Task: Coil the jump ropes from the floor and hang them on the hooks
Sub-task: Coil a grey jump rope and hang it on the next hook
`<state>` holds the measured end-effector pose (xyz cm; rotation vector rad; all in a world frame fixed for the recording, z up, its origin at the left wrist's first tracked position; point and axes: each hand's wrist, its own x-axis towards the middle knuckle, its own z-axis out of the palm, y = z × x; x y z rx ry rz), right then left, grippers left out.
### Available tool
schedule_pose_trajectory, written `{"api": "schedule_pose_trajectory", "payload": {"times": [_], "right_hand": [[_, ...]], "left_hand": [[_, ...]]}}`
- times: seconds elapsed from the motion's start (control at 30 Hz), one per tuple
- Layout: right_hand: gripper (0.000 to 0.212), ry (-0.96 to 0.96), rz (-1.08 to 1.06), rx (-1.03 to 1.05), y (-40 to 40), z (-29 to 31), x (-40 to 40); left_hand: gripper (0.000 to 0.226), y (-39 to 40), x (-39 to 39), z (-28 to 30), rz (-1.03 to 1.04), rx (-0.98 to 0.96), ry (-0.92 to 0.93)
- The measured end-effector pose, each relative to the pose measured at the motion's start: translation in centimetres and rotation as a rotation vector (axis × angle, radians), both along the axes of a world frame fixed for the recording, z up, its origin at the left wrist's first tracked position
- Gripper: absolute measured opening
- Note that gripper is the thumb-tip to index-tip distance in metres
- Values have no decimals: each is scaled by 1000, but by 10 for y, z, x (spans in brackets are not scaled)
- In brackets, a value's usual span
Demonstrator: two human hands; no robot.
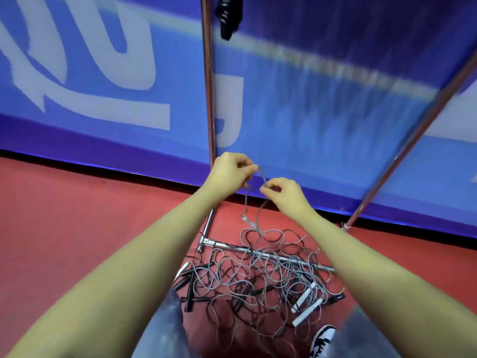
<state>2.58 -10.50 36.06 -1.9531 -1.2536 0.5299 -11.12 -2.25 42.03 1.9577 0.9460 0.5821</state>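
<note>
— Flooring first: what's on the far left?

— Red floor (64, 215), meeting a blue banner wall (103, 73) with big pale lettering. Nothing lies on that stretch.

— Moving in, where's the left hand?

— The left hand (229, 171) is raised in front of the banner, fingers curled, pinching a thin grey rope (263, 177) at the top of a small loop. Just behind it stands an upright reddish pole (208, 86) of a rack, with dark items (228, 14) hanging near its top — too blurred to name.

— And the right hand?

— The right hand (282, 192) is just beside the left, slightly lower, thumb and fingertips nipped on the same rope. Between the two hands the cord arches over; below them two strands drop, one ending in a small pale end piece (244, 217) that dangles free.

— Where are the rest of the ropes?

— Under the hands — a tangled pile of jump ropes (258, 280) on the floor, grey and dark cords draped over the rack's silver base bar (258, 253). Black handles (189, 288) sit at the pile's left edge, white handles (307, 306) at its right.

— Anything further right?

— A black-and-white shoe (322, 337) near the bottom edge, and a second slanted pole (413, 140) running up to the right.
</note>
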Motion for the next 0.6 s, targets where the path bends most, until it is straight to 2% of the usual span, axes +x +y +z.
{"api": "schedule_pose_trajectory", "payload": {"times": [0.23,0.43,0.6], "right_hand": [[36,162,95,35,-30,80,-16],[35,333,14,130,-35,131,-36],[3,400,122,175,-38,170,-48]], "left_hand": [[24,-34,-11,111,17,42,-257],[15,-52,-20,183,16,8,-494],[15,-57,-21,222,42,-17,-608]]}}
